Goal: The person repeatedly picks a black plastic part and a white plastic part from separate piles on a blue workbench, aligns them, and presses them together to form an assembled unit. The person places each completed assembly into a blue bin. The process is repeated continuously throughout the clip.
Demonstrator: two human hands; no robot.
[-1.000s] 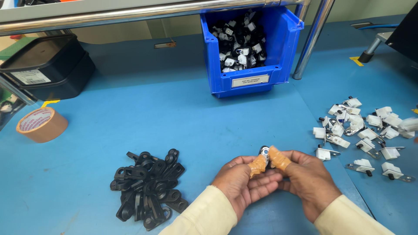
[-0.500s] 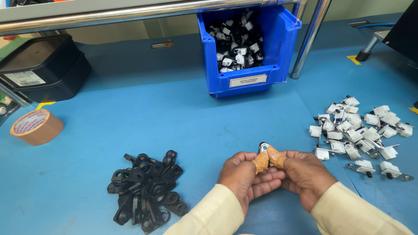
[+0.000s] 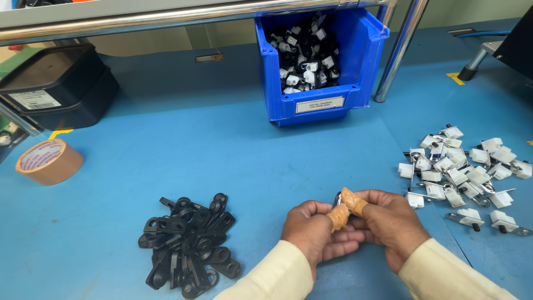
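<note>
My left hand (image 3: 315, 231) and my right hand (image 3: 392, 221) meet low in the middle of the blue table (image 3: 222, 161), thumbs wrapped in tan tape. Together they pinch a small black-and-metal part (image 3: 337, 198), mostly hidden by the thumbs. A pile of black plastic clips (image 3: 187, 243) lies to the left of my left hand. Several white-and-metal pieces (image 3: 463, 175) are scattered to the right of my right hand.
A blue bin (image 3: 319, 61) full of black and white parts stands at the back centre, beside a metal post (image 3: 401, 50). A black case (image 3: 58, 86) sits at the back left. A roll of brown tape (image 3: 49, 161) lies at the left edge.
Both hands stay pressed together on the small part, with only slight shifts of the thumbs. The view has drifted a little.
</note>
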